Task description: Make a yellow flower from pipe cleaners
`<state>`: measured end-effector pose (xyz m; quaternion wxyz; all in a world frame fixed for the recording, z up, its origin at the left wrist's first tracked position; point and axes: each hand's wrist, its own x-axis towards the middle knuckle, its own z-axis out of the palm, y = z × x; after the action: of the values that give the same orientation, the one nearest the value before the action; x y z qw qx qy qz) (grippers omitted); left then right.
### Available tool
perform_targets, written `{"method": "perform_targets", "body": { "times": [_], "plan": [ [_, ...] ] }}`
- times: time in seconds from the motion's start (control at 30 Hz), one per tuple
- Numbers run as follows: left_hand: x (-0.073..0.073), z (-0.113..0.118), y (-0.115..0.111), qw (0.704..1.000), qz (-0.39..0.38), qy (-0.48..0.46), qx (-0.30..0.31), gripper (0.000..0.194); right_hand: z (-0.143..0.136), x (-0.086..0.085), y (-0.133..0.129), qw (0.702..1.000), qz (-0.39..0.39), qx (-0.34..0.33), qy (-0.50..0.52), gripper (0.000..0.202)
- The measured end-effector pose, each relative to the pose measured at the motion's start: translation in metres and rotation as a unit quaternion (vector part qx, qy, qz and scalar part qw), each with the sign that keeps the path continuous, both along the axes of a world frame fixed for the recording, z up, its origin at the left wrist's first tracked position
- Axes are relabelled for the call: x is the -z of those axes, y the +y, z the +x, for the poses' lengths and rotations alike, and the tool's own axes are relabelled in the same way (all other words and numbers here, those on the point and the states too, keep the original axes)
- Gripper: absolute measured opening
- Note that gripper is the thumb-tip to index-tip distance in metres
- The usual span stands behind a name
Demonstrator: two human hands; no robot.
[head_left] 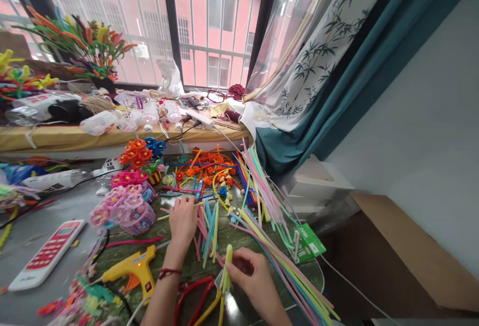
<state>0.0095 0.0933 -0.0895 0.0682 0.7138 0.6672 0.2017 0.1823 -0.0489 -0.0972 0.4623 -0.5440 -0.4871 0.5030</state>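
My right hand (251, 272) pinches a short bunch of pale yellow-green pipe cleaners (227, 266) upright between thumb and fingers. Further forward, my left hand (183, 218) curls its fingers down at the upper end of a pile of cut pink, blue and yellow pipe cleaners (209, 233). Pale pieces poke out on both sides of it, but its fingertips are hidden, so what it grips does not show. Below the right hand's bunch lie red-handled pliers (191, 291) and yellow-handled pliers (210, 307), their jaws partly covered.
Left of my left arm lies a yellow glue gun (134, 268). Pipe-cleaner flowers (129, 203) stand behind it, near a white remote-like device (48, 253). Long pipe cleaners (288, 266) run along the right, beside a green card (309, 242). Plastic bottles (99, 122) lie on the windowsill.
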Motion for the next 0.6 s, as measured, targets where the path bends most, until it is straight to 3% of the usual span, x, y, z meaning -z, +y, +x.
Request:
{"method": "perform_targets", "body": {
  "times": [0.1,0.17,0.23,0.4,0.5,0.6],
  "plan": [
    [0.0,0.001,0.01,0.998,0.045,0.034,0.011,0.023,0.002,-0.013,-0.001,0.999,0.032,0.03,-0.004,0.028],
    [-0.007,0.002,0.007,0.996,0.082,0.036,0.026,0.014,0.003,-0.022,-0.002,0.997,0.055,0.056,-0.018,0.024],
    [-0.02,0.004,-0.003,0.991,0.124,0.022,0.051,0.018,0.004,-0.029,-0.003,0.993,0.081,0.077,-0.045,0.022],
    [-0.049,0.016,-0.056,0.962,0.208,-0.052,0.171,0.032,0.003,-0.042,-0.003,0.963,0.174,0.146,-0.143,0.017],
    [-0.056,0.024,-0.09,0.944,0.212,-0.082,0.238,0.028,0.001,-0.046,-0.004,0.942,0.218,0.178,-0.185,0.018],
    [-0.058,0.029,-0.108,0.933,0.231,-0.137,0.24,0.022,-0.001,-0.046,-0.004,0.927,0.238,0.194,-0.216,0.018]
  ]
}}
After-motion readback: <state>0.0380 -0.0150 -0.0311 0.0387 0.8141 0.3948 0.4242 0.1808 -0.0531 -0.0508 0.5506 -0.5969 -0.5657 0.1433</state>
